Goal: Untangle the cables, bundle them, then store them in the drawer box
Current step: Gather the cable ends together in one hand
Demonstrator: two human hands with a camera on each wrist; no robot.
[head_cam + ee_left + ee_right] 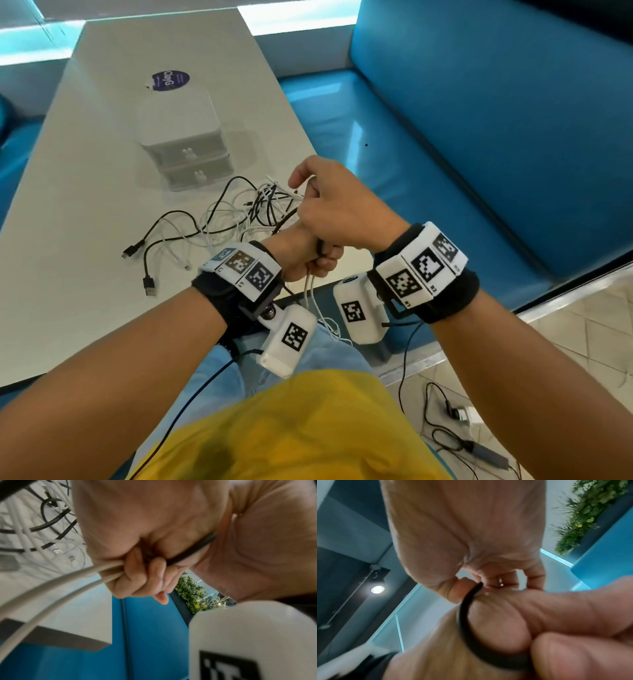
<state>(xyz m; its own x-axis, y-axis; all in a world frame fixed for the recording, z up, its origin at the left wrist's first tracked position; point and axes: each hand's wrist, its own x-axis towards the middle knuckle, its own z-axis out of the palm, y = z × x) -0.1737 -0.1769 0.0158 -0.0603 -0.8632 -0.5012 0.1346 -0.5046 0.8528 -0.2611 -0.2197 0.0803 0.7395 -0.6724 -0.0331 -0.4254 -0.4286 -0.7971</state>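
A tangle of black and white cables (233, 212) lies on the white table (85, 171), in front of the white two-drawer box (188, 150), whose drawers are both shut. My left hand (308, 263) is at the table's near edge, fingers curled round two strands of white cable (106, 573) that hang down to my lap (310, 291). My right hand (335, 209) sits on top of the left, fingers curled. It grips a black cable (464, 615) that loops round between the two hands (192, 550). What its fingertips pinch is hidden.
A purple round sticker (170, 80) lies behind the box. A blue bench (445, 137) runs along the right of the table. On the tiled floor at lower right lie a dark cable and a charger (459, 414).
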